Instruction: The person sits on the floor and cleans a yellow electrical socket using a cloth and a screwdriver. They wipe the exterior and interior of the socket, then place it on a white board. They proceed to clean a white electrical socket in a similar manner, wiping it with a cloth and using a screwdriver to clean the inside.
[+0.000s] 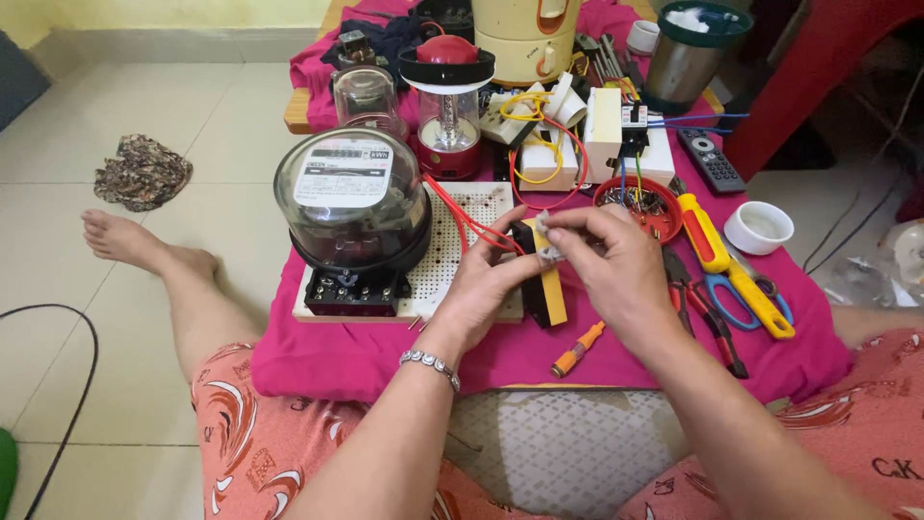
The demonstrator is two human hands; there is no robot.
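While both hands meet above the tabletop's middle, left hand [491, 279] steadies the black-and-yellow breaker [541, 289]; right hand [602, 255] fingers pinch a small white piece [545, 229] over it, red wires [472, 223] trailing, fitting seemingly unfinished.

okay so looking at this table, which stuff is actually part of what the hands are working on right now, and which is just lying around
In hand:
left hand and right hand pinching a small white part
red wires
perforated board
black and yellow block

Lying about:
electricity meter
red lantern
yellow screwdriver
remote control
orange tester pen
white cup
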